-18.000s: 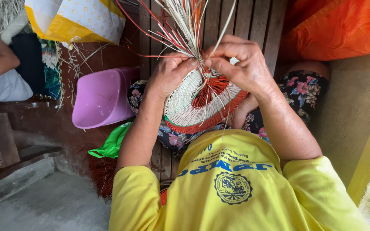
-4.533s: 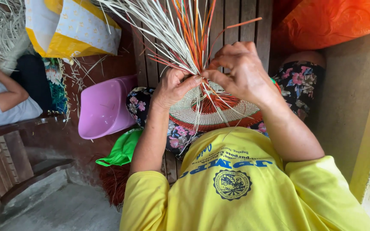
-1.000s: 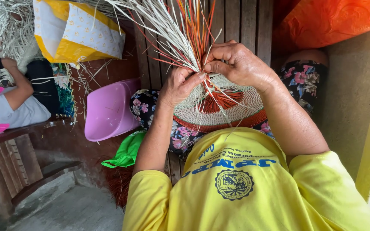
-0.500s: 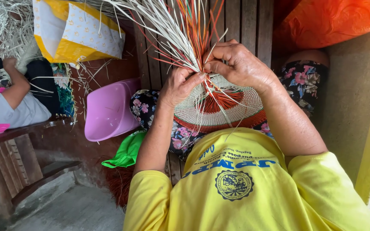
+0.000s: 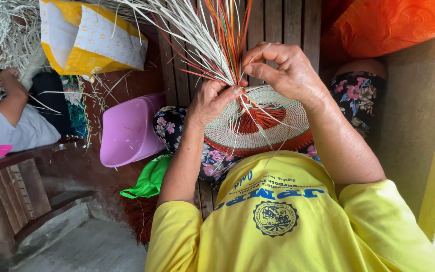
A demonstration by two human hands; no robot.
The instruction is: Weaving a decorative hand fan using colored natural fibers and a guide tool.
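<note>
A round woven piece (image 5: 278, 126), cream with an orange-red centre and rim, rests on my lap. Long loose strands (image 5: 212, 35) in cream, orange and green fan upward from its far edge. My left hand (image 5: 210, 103) pinches the base of the strands against the weave at its left side. My right hand (image 5: 285, 70) is raised just above the weave, its thumb and forefinger closed on a thin strand. Both hands meet near the bundle's base.
A lilac plastic tub (image 5: 127, 131) lies left of my knee, with a green bag (image 5: 149, 179) below it. A yellow-and-white sack (image 5: 89, 35) sits at upper left. Another person (image 5: 11, 118) sits at far left on a wooden bench (image 5: 6, 176). Orange cloth (image 5: 388, 25) covers the upper right.
My right hand has lifted slightly and its fingers have spread a little while pulling a strand. My left hand stays in place on the bundle.
</note>
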